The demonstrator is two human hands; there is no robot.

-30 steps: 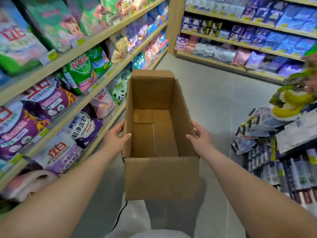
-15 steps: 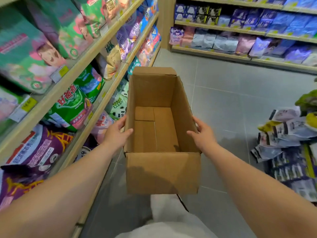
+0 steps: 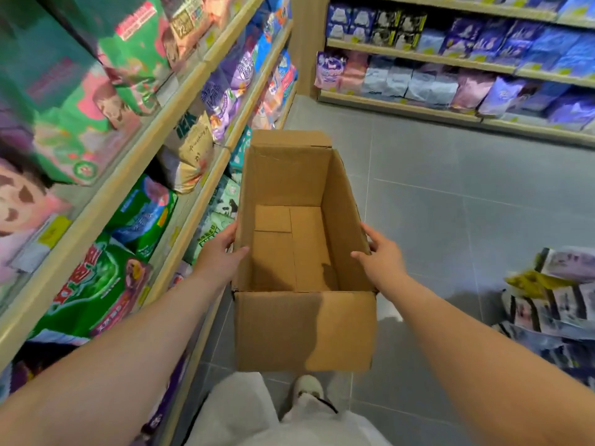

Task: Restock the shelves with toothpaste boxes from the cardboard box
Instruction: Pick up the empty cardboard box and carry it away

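Cardboard box point(image 3: 306, 329), blurred shelf packs point(image 3: 96, 294) alongside

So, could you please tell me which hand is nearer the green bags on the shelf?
Left. The left hand grips the cardboard box on its shelf side, beside the green bags; the right hand grips the far side.

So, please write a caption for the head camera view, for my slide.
Left hand and right hand hold an empty cardboard box in a shop aisle.

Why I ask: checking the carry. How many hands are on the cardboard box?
2: the left hand grips the cardboard box at its left wall, the right hand at its right wall.
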